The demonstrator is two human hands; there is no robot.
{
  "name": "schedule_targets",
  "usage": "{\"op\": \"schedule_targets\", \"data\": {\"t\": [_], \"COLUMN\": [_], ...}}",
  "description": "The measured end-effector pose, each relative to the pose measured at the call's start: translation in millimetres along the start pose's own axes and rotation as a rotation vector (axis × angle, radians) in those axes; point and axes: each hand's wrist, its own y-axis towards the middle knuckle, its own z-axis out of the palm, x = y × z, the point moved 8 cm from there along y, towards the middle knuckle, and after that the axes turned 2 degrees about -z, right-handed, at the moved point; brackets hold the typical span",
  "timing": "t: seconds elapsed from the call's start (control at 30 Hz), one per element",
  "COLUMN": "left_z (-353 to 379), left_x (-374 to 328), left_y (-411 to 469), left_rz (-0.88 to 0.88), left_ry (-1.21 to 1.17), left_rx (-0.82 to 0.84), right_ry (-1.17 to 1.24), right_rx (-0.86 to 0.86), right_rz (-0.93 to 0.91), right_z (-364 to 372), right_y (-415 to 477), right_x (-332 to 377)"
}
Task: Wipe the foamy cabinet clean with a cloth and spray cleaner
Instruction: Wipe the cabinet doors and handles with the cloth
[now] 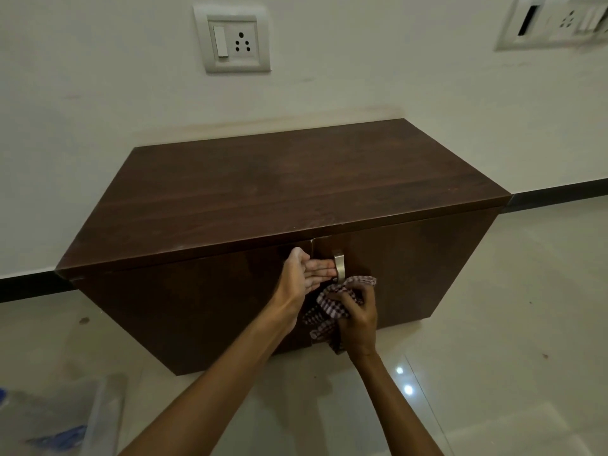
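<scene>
cabinet (pixel 263 192), right hand (pixel 357 319) gripping cloth (pixel 332 304)

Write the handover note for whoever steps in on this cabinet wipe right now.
Left hand: fingers reaching to the metal handle of the right door, holding nothing.
Right hand: closed on the checked cloth, pressed against the door just below the handle.
Cabinet: doors shut; no foam visible on the top.
Spray cleaner: not identifiable in view.
Left: finish wiping the handle area and door fronts.
</scene>
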Motion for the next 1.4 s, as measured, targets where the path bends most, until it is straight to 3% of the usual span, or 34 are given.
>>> {"op": "schedule_targets", "data": {"t": [0.13,0.2,0.33,0.43,0.53,0.6,0.67,0.73,0.9,1.0,1.13,1.2,1.3,1.33,1.4], "left_z": [0,0,0,0,2,0,-5,-5,0,1,-5,-3,-1,0,-1], "left_x": [0,0,0,0,0,-1,1,1,-1,-3,-1,-3,-4,-3,-3], "left_y": [-2,-2,0,1,0,0,0,1,1,0,-2,-4,-8,-10,-13], "left_rz": [0.008,0.011,0.022,0.026,0.035,0.047,0.037,0.027,0.035,0.053,0.025,0.024,0.026,0.019,0.017], "left_ry": [0.008,0.003,0.001,0.003,0.001,-0.004,-0.035,-0.068,-0.018,-0.041,-0.101,-0.058,0.094,0.151,0.225], "left_rx": [0.012,0.007,0.0,-0.005,0.002,-0.007,-0.045,-0.044,-0.017,-0.02,-0.057,-0.021,-0.019,-0.027,-0.034], "right_ry": [0.139,0.162,0.16,0.146,0.309,0.369,0.299,0.204,0.138,0.156,0.14,0.116,0.211,0.233,0.234], "right_rx": [-0.278,-0.279,-0.09,-0.149,-0.382,-0.332,-0.112,0.005,-0.104,-0.09,0.092,0.026,-0.293,-0.381,-0.435], "right_rz": [0.465,0.371,0.064,0.198,0.431,0.288,0.026,-0.105,0.115,-0.017,-0.198,-0.102,0.346,0.414,0.32], "right_z": [-26,-36,-27,-32,-56,-55,-39,-29,-55,-53,-27,-35,-74,-85,-97], "right_y": [-8,7,34,27,21,37,55,62,49,49,67,64,44,40,53], "right_x": [-42,-30,-1,-22,-28,-1,34,41,-7,20,45,21,-30,-34,-13]}}
